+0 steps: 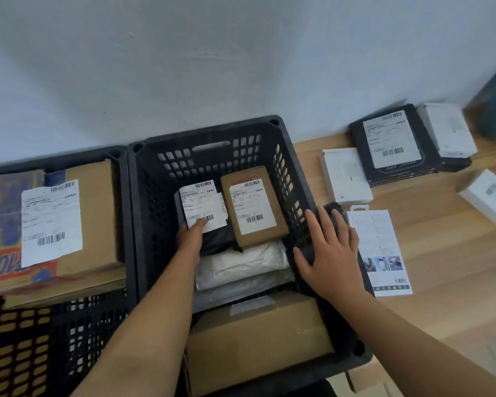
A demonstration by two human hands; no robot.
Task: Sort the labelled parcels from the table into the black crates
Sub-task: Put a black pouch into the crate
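A black crate stands in the middle with several parcels inside. My left hand reaches into it and holds a black parcel with a white label by its near edge. Beside that parcel lies a small brown box with a label, and below are white poly bags and a large cardboard box. My right hand rests flat with spread fingers on the crate's right rim. A second black crate at the left holds a big labelled carton.
On the wooden table to the right lie a black labelled parcel, several white boxes and a flat white retail pack. A pale wall runs behind everything.
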